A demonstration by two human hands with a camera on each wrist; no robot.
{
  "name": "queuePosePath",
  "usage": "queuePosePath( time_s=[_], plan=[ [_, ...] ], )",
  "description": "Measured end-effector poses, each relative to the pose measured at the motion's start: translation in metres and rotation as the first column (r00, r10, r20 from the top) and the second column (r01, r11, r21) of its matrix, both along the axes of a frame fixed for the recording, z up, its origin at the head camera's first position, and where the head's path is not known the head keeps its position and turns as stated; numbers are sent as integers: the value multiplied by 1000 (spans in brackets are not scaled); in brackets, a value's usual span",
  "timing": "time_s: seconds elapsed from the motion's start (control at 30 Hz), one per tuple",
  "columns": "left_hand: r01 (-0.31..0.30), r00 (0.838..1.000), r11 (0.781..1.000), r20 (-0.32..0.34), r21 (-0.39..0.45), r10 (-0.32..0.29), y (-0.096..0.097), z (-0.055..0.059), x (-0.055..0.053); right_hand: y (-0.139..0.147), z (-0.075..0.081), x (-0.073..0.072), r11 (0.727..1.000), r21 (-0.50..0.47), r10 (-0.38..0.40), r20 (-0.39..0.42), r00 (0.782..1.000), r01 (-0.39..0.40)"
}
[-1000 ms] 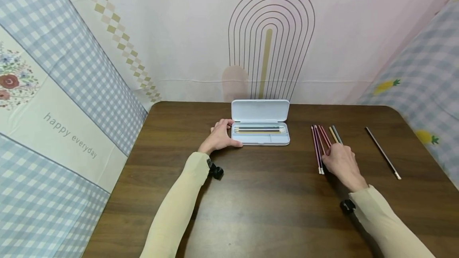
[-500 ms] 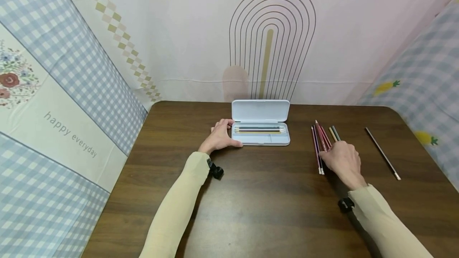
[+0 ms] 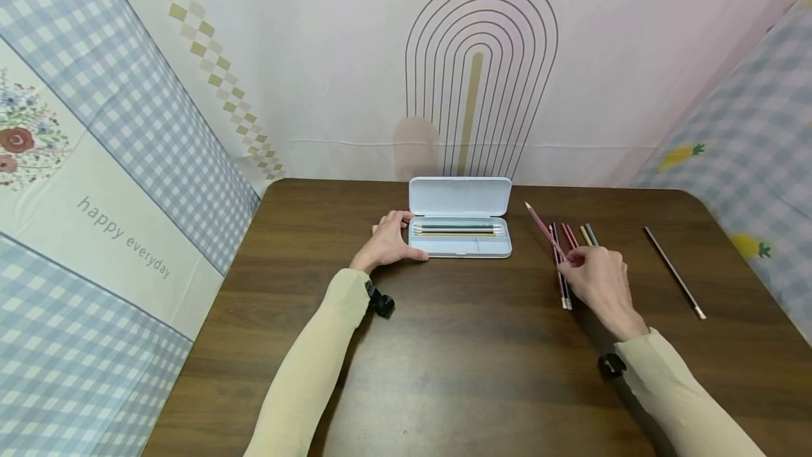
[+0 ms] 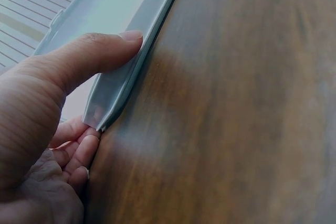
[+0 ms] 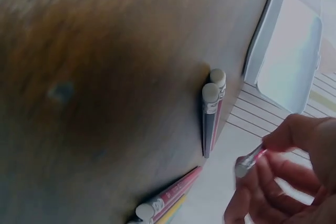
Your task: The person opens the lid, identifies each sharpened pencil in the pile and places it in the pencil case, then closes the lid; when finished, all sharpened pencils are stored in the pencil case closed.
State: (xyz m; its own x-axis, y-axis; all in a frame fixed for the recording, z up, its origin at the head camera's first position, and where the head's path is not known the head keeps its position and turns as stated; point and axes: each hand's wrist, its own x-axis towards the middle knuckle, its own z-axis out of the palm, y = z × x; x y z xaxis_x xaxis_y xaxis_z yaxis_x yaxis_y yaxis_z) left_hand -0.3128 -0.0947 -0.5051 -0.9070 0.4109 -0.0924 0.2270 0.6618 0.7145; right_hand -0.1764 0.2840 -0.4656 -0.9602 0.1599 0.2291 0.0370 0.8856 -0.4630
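Observation:
The pale blue pencil case [image 3: 459, 196] lies with its lid raised near the back of the table, several pencils [image 3: 458, 229] in its rear compartment. My left hand [image 3: 388, 242] holds its left end; in the left wrist view the thumb [image 4: 113, 51] presses the front wall. To the right, my right hand [image 3: 599, 284] pinches a red pencil [image 3: 540, 223] near its eraser end, its sharp tip slanting toward the case. The right wrist view shows that pencil's metal end [image 5: 249, 163] between thumb and fingers. Beneath it, two eraser-tipped pencils [image 3: 564, 288] lie side by side.
Beyond the right hand lie red pencils [image 3: 569, 235], a yellow one [image 3: 585, 235] and a blue-green one [image 3: 592, 233], partly hidden by the hand. A dark grey pencil [image 3: 675, 273] lies apart at the right. A white patterned cloth [image 3: 342, 90] hangs behind the table.
My right hand has drawn the red pencil out of the row and swung its tip left toward the case, shifting slightly left and up. The left hand and case have stayed put.

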Motion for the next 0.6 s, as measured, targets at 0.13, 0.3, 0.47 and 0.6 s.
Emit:
queuePosePath(
  time_s=[0.13, 0.3, 0.47, 0.6],
  plan=[
    [-1, 1000, 1000, 1, 0, 1, 0, -1, -1, -2, -2, -4, 997, -12, 79, -57, 995, -80],
    [0, 1000, 1000, 1, 1, 0, 0, -2, -1, -3, -1, -9, 989, -20, 148, -59, 987, -150],
    [3, 1000, 1000, 3, -6, -3, -1, -3, -2, -7, 1, -12, 980, -24, 195, -36, 980, -196],
    [1, 1000, 1000, 5, -8, -1, -1, -3, -2, -12, 1, -17, 967, 18, 254, -67, 965, -253]
  ],
)
